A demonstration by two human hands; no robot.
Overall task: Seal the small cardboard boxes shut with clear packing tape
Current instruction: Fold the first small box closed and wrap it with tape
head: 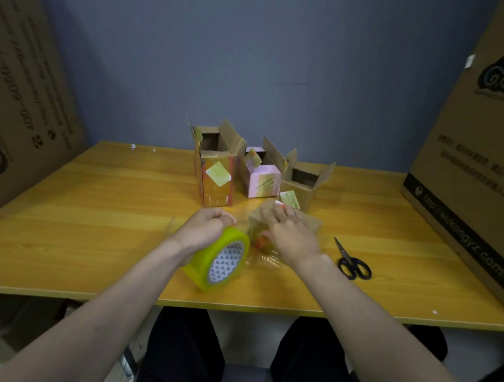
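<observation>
The left hand grips the big yellow tape roll near the bench edge; the right hand lies flat with straight fingers on a small box; three open boxes stand farther back; scissors lie right.
</observation>
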